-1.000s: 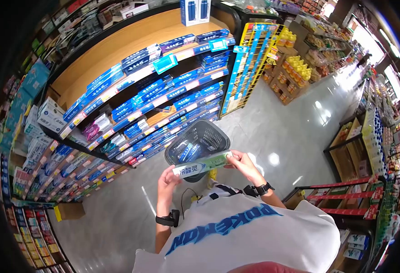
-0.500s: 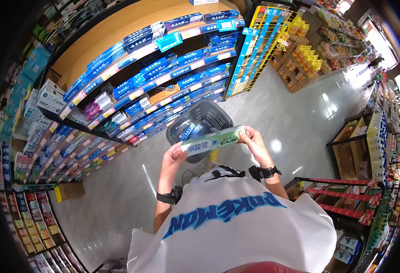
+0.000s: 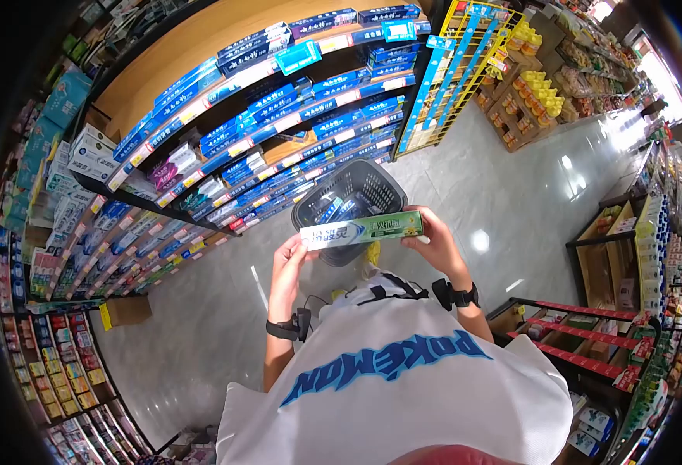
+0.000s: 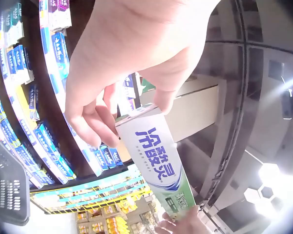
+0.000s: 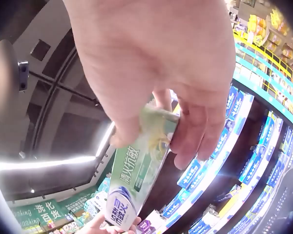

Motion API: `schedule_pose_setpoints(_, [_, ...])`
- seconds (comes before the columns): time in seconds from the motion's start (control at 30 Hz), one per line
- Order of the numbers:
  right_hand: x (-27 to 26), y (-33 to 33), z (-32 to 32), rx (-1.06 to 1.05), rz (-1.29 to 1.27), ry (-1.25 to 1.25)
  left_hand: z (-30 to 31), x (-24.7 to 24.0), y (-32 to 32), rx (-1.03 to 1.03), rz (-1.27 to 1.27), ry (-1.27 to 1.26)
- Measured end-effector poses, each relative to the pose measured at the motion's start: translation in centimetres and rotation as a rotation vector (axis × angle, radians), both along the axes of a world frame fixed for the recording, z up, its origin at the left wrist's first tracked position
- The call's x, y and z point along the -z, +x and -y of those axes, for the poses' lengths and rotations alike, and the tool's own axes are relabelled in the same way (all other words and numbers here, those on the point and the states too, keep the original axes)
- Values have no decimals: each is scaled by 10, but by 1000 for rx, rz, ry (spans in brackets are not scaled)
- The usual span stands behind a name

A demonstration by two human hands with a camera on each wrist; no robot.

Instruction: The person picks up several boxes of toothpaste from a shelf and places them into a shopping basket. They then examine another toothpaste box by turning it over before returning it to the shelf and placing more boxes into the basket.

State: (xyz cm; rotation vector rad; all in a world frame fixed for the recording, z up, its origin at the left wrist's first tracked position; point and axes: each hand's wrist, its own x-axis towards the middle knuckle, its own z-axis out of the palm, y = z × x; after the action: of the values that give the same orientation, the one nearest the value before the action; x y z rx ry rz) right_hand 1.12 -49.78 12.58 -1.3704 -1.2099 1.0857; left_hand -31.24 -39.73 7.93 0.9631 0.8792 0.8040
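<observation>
ceiling lights [image 4: 269, 174] glare, floor [image 3: 504, 198] shines, head view's edges bend

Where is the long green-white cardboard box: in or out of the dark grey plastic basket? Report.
Out. The left hand and right hand hold the box by its ends; the left wrist view shows the basket apart.

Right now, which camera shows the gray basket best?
The head view: it shows most of the basket, with blue packs inside, though the white and green box covers part of it. The left wrist view catches only a piece at its left edge; the right wrist view, one at its right edge.
</observation>
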Motion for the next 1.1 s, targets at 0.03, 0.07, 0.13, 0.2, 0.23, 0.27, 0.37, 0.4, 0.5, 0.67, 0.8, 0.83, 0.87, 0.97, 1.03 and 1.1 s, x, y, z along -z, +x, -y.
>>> schedule_pose_setpoints(0.03, [-2, -1, 2, 15, 52, 1, -2, -3, 1, 0, -5, 22])
schedule_pose_setpoints(0.07, [-4, -2, 3, 25, 43, 19, -2, -2, 1, 0, -12, 39])
schedule_pose_setpoints(0.13, [-6, -1, 1, 47, 26, 54, -3, -2, 1, 7, -32, 79])
schedule_pose_setpoints(0.2, [-4, -1, 2, 72, 61, 35, -2, -13, 5, -12, -45, 93])
schedule_pose_setpoints(0.23, [-5, -1, 2, 82, 83, 34, 2, -14, 4, -19, -51, 86])
schedule_pose_setpoints(0.27, [-9, -4, 2, 103, 88, 41, 3, -16, 4, -28, -54, 86])
schedule_pose_setpoints(0.37, [6, -2, 3, 118, 36, 53, 1, -17, 1, -22, -56, 105])
schedule_pose_setpoints(0.4, [5, -4, 3, 129, 48, 54, 0, -12, -2, -8, -46, 104])
schedule_pose_setpoints(0.5, [7, -8, 4, 136, 106, 25, 0, -3, -9, -4, -54, 97])
schedule_pose_setpoints(0.67, [10, -14, 2, 149, 32, 20, 2, -9, -11, -27, -65, 91])
schedule_pose_setpoints(0.8, [2, -13, -4, 125, 120, 115, 6, -11, -10, -83, -55, 63])
schedule_pose_setpoints(0.83, [3, -11, -7, 120, 100, 132, 7, -9, -10, -82, -49, 58])
schedule_pose_setpoints(0.87, [6, -10, -7, 113, 77, 146, 9, -3, -11, -83, -43, 50])
schedule_pose_setpoints(0.97, [13, -11, -13, 127, -35, 148, 16, -1, -15, -87, -34, 61])
schedule_pose_setpoints(1.03, [18, -8, -21, 102, -83, 154, 19, -3, -17, -94, -28, 87])
schedule_pose_setpoints(1.1, [16, -8, -28, 45, -15, 145, 20, -4, -20, -126, -49, 84])
